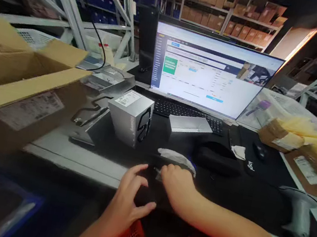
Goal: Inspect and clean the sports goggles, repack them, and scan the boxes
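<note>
My left hand [130, 197] is at the near table edge, thumb and fingers curved apart around a gap with nothing visible in it. Just to its right, my right hand [179, 185] is closed over a small dark item that I cannot make out against the black mat. A crumpled white wrapper [177, 157] lies just beyond my right knuckles. Farther off stand a grey carton [123, 118] with a black line drawing and an open silvery box part [189, 126]. A soft black item [216, 157] rests on the mat to the right.
A large open cardboard box [20, 102] fills the left side. Behind the work area are a monitor [210, 70] and a keyboard [175, 110]. On the right are a mouse [259, 151], a handheld scanner [300, 219] and brown cartons [309, 169] with yellow packing.
</note>
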`<action>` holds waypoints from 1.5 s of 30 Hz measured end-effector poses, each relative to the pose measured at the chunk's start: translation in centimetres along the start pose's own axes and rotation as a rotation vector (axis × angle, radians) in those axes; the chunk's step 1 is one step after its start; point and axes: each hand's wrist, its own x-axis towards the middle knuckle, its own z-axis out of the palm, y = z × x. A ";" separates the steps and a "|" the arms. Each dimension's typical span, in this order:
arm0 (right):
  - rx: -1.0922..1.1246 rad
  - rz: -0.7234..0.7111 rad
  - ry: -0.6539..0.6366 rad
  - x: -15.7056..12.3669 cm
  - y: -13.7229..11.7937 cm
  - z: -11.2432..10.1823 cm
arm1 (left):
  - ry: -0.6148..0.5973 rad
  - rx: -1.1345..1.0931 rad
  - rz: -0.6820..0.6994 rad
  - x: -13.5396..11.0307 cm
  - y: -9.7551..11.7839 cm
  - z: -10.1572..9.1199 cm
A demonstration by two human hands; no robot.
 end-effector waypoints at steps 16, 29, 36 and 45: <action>0.505 -0.107 0.406 -2.7 8.9 -0.8 | -0.008 -0.085 0.178 -1.0 -1.5 0.8; 0.525 0.061 0.040 4.4 8.4 0.5 | -0.212 -0.143 0.058 -1.6 -1.7 -0.1; 0.768 0.181 0.261 2.8 9.9 -2.7 | -0.206 -0.171 0.049 -1.4 -1.5 -0.1; 1.590 -0.152 0.667 -0.3 4.0 -13.1 | -0.191 -0.224 0.138 0.5 -0.6 1.1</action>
